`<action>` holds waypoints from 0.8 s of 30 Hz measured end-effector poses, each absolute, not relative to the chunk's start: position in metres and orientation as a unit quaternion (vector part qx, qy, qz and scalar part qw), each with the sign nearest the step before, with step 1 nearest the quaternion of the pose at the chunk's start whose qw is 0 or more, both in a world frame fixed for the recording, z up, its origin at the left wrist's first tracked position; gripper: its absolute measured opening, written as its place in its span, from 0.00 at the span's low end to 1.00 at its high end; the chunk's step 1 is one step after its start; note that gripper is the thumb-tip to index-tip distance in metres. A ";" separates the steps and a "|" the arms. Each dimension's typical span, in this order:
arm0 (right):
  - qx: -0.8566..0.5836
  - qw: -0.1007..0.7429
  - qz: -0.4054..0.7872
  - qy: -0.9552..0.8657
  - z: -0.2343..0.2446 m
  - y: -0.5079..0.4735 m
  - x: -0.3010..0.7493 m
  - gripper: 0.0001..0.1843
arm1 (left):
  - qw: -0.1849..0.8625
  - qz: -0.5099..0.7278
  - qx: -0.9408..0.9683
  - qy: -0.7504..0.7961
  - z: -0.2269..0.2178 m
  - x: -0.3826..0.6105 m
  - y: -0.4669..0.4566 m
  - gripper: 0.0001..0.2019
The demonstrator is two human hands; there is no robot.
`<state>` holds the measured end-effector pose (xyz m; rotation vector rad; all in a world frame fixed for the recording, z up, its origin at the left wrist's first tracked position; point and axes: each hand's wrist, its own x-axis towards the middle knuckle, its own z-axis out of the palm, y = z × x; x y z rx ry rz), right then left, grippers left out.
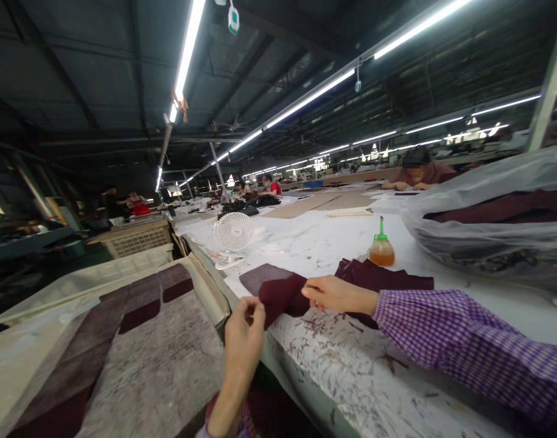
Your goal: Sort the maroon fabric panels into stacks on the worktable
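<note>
A dark maroon piece of sheet material, cloth or leather [278, 293], is lifted and bent at the near edge of the white table. My left hand [245, 322] pinches its left corner between thumb and fingers. At its right side my right hand [335, 293] has its fingers closed on the edge. Under it lies another piece with a greyish-purple face [262, 275]. To the right, partly behind my right hand, spreads a stack of maroon pieces [388, 278]. Just beyond that stack stands a squeeze bottle [381, 250] with amber liquid and a green nozzle.
A small white fan [234, 231] stands at the table's left edge. On the left, more maroon pieces [141, 316] lie on a grey mottled board [168, 365]. A clear plastic bag [488, 237] bulges at right. A person [417, 173] leans over the table's far side.
</note>
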<state>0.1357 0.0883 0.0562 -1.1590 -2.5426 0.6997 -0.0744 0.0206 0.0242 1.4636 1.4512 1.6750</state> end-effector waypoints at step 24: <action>-0.420 0.182 0.429 -0.779 0.040 0.049 0.185 0.32 | 0.222 0.384 0.751 0.489 0.027 -0.009 0.027 0.21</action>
